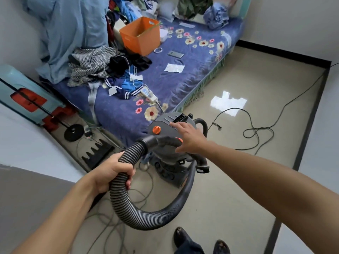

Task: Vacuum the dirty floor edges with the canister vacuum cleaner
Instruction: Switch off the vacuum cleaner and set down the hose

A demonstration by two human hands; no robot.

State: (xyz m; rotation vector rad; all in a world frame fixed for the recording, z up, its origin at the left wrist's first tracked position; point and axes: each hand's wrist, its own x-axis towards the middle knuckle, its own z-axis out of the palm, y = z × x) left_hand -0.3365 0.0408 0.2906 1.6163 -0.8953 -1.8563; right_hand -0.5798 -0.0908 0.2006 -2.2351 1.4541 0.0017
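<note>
Now: 1 canister vacuum, grey w/ orange knobs, on glossy floor beside bed corner. Ribbed hose loops fwd; L hand gripped round it near the cuff. R hand fingers straight, spread over lid; contact unclear. Cord lies on floor.

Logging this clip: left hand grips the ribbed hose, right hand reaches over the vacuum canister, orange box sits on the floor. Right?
Not quite. The head view shows the orange box on the bed, not the floor; the rest holds.
</note>
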